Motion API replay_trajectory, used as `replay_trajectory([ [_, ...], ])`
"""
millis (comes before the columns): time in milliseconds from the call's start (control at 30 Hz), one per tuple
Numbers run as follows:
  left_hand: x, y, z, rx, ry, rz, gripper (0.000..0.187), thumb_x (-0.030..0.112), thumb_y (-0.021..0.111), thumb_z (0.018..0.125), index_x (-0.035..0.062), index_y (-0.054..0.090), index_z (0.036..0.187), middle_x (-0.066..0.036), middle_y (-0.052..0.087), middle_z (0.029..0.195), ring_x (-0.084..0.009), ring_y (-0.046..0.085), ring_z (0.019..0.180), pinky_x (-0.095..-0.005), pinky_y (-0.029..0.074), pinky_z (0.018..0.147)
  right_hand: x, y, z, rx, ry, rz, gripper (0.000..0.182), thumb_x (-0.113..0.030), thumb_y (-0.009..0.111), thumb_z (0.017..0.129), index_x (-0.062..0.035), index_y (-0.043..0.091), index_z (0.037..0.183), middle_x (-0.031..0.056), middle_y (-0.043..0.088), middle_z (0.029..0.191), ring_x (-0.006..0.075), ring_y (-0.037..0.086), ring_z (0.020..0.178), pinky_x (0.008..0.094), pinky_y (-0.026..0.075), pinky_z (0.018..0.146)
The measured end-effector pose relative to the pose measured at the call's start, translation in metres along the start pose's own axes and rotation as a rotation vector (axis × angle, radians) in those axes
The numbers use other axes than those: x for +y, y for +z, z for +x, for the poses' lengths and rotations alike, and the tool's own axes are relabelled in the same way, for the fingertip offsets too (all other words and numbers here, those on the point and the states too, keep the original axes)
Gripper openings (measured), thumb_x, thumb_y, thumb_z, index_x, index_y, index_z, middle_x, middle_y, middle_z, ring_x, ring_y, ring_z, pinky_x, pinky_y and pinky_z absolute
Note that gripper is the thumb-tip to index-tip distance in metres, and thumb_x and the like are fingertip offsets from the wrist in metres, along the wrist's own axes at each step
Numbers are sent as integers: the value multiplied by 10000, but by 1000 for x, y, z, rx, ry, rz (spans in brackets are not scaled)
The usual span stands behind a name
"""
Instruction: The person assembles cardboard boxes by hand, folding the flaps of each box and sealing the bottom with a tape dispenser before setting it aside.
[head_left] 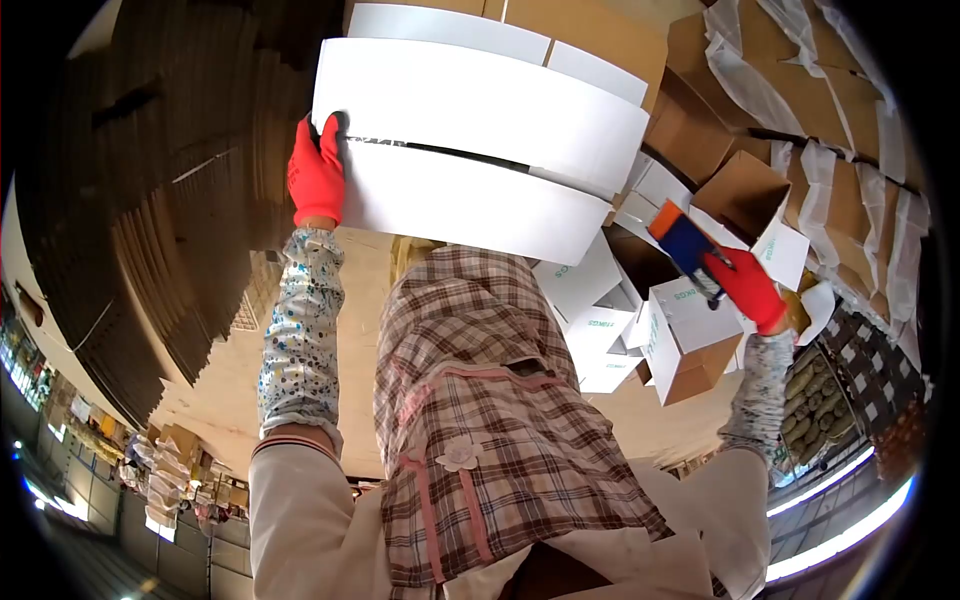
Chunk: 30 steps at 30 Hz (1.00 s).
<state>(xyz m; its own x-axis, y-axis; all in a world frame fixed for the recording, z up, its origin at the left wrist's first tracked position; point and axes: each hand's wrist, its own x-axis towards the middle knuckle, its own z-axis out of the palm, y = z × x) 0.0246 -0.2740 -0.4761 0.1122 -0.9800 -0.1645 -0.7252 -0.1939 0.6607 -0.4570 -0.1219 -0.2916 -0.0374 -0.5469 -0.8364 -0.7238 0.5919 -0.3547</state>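
A white cardboard carton (480,110) lies in front of me, its two long flaps folded in with a narrow dark gap between them. My left hand (318,172), in a red glove, grips the carton's left end at the seam, with the thumb on the top side. Off to the right and apart from the carton, my red-gloved right hand (745,288) is closed around a blue tape dispenser (683,245) with an orange end. The roll inside it is hard to make out.
Below my right hand several small white boxes (690,315) with green print lie in a heap, some open. Tall stacks of flattened brown cardboard (150,200) stand at the left. Large brown cartons (850,190) with loose clear tape are at the right.
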Motion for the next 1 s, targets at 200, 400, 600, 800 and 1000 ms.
replay_trajectory([
  [200,5,-11,-1,-47,-27,5,446,397,540,919,40,546,1187,-181,642,1005,-344,607,930,-379,465,801,55,200,160,651,-139,-376,206,-172,498,859,-22,577,976,207,637,874,308,625,740,304,487,637],
  [400,17,-7,9,-117,-39,-66,401,352,535,933,30,554,1173,-186,647,989,-315,619,914,-360,462,800,79,198,204,662,-29,787,341,-260,394,963,-31,513,1186,151,636,961,284,614,835,365,497,731],
  [600,71,-4,-40,-583,-184,178,395,204,536,923,-36,483,1232,-112,632,913,-251,619,812,-309,499,817,122,125,106,709,6,-148,395,-349,549,880,-4,611,1062,120,640,991,283,600,912,436,481,820],
  [800,128,92,-200,-1304,658,-436,571,367,579,885,71,423,1348,-164,359,1423,-307,306,1339,-415,286,1092,40,38,0,1189,-236,939,395,-307,423,978,9,533,1187,150,590,1145,196,599,1011,344,463,910],
  [1000,-38,154,2,-224,116,-49,761,468,659,790,-47,434,1304,-237,455,1330,-364,444,1216,-427,359,1006,120,145,206,902,357,634,421,-278,531,918,36,523,1198,179,593,1148,289,593,977,363,446,869],
])
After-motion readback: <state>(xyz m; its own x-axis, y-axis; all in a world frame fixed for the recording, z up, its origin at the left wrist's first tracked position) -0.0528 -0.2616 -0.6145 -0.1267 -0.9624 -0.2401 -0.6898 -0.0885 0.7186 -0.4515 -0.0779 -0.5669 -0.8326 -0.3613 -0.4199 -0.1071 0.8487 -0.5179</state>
